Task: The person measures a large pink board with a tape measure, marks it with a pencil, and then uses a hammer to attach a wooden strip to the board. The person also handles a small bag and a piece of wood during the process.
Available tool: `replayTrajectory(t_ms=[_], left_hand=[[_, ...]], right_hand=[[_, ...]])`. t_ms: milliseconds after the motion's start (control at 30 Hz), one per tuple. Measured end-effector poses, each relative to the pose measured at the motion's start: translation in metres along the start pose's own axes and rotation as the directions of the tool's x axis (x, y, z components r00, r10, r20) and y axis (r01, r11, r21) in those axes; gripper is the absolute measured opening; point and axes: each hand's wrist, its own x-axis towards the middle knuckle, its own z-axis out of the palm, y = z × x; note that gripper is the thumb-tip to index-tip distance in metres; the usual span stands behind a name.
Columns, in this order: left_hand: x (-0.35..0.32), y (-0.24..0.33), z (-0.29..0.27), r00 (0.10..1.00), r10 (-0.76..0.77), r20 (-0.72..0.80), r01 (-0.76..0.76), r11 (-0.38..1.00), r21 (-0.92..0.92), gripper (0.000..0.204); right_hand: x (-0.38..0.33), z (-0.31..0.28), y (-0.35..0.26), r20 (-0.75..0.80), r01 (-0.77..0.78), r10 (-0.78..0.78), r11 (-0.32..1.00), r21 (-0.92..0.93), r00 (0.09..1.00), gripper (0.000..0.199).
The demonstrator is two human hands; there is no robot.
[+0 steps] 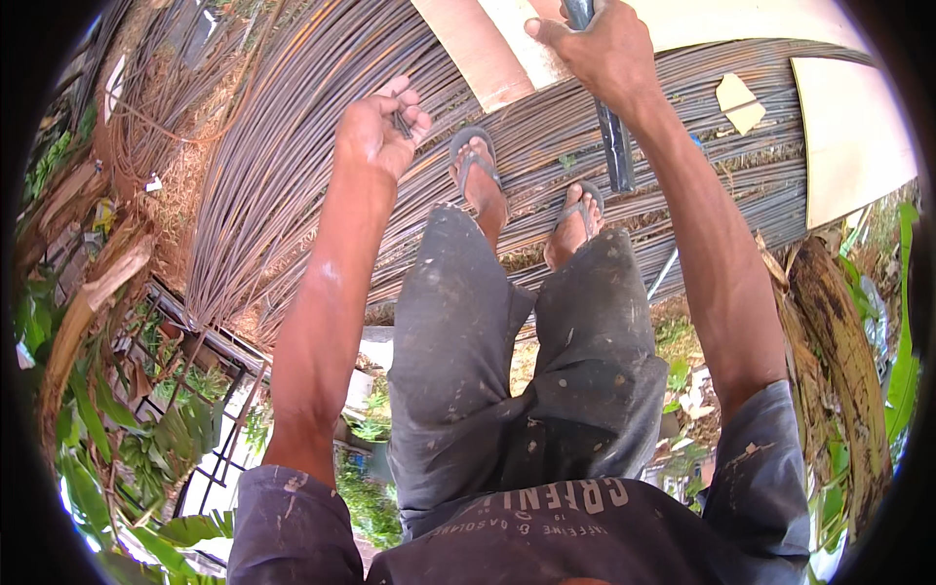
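In my left hand point(380, 127), palm turned up and fingers curled, lie a few small dark nails point(402, 124). My right hand point(604, 54) is wrapped round the dark handle of what looks like a hammer point(614, 146). The handle's butt end hangs down toward my right foot, and its top end runs out past the upper edge of the picture. Under both hands spreads a broad layer of long, thin, rusty steel bars point(322, 127). A tan board point(478, 54) lies on the bars beyond my hands, close to the right one.
My sandalled feet point(478, 175) stand on the bars. A small broken tan board piece point(741, 104) and a larger tan sheet point(848, 136) lie to the right. Cut trunks point(838, 361) and green leaves point(146, 439) border both sides. A dark metal grid point(210, 448) is at lower left.
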Motion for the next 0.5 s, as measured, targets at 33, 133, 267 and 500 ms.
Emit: replayTrajectory(t_ms=[33,133,267,500], left_hand=[[-0.005,-0.006,-0.001,0.999,0.024,0.036,-0.025,1.0,0.006,0.041],[-0.013,-0.021,0.008,0.983,0.095,0.158,-0.098,0.995,0.013,0.042],[-0.011,-0.034,0.029,0.932,0.188,0.311,-0.175,0.982,-0.071,0.045],[-0.007,-0.047,0.048,0.788,0.378,0.487,-0.218,0.91,-0.354,0.021]], right_hand=[[0.0,0.002,0.001,0.004,0.012,-0.012,1.0,-0.014,1.0,0.042],[0.002,0.018,0.024,-0.08,0.222,-0.231,0.97,-0.099,0.97,0.045],[-0.004,0.011,0.023,-0.084,0.224,-0.233,0.969,-0.103,0.969,0.052],[-0.052,-0.031,0.009,-0.044,0.226,-0.222,0.961,0.157,0.974,0.03]])
